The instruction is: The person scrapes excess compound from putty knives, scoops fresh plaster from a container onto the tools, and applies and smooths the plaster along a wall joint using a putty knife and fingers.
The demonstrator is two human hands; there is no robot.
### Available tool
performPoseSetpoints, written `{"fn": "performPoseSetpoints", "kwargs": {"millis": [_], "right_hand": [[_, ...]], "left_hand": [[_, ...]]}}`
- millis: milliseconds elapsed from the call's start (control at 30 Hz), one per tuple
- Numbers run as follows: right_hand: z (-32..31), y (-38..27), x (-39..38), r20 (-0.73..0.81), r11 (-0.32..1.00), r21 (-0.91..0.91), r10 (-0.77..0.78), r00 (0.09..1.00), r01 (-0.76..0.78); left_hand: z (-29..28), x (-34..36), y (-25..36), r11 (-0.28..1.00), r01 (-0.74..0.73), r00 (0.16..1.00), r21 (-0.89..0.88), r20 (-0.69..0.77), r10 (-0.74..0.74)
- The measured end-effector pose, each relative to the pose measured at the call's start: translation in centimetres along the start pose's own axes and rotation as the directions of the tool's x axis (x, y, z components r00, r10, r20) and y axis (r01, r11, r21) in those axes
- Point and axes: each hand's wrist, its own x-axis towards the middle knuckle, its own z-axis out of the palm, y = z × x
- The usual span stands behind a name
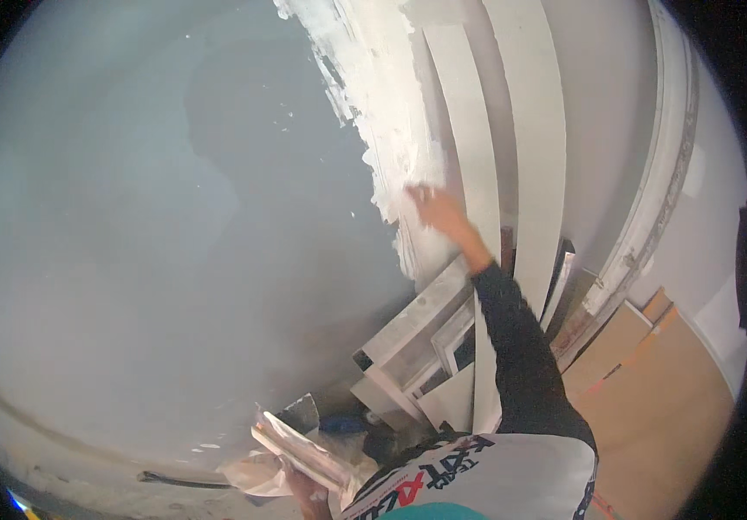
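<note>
My right hand (444, 218) reaches up and forward to a broad strip of rough white filler (391, 104) on the grey wall (243, 260). Its fingers look bent and closed against the filler's right part, slightly blurred; whatever they hold, if anything, does not show. Low in the view, close to my body, my left hand (308, 496) is closed round a long, pale, flat board (304, 451) with white smears. Crumpled, translucent pale sheeting (256, 472) lies beside that board, and part of the left hand is hidden behind it.
Light vertical panels (469, 104) stand right of the filler. Stacked frames and boards (417, 312) lean below my right forearm. Brown sheets (651, 381) rest at the lower right, near a pale trim strip (642, 225). A dark thin rod (183, 479) lies lower left.
</note>
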Motion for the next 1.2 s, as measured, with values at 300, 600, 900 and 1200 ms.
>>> {"fn": "performPoseSetpoints", "kwargs": {"millis": [300,600,900,1200], "right_hand": [[18.2,-16.6,-29.5,0.689,0.353,0.721,-0.276,0.670,-0.597],[17.9,-22.3,-31.7,0.462,-0.450,0.617,-0.458,0.760,-0.646],[19.9,-24.3,-33.2,0.590,-0.552,0.316,-0.522,0.616,-0.771],[15.8,-23.2,-33.0,0.511,-0.186,0.809,-0.245,0.824,-0.557]], "left_hand": [[4.4,1.7,-0.5,0.715,0.315,0.948,-0.624,0.248,-0.202],[6.3,6.6,-0.8,0.824,0.340,0.870,-0.454,0.484,-0.092],[1.8,2.2,0.5,0.453,0.432,0.900,-0.780,0.343,-0.267],[-2.7,0.7,3.3,0.465,0.322,0.931,-0.825,0.188,-0.312]]}}
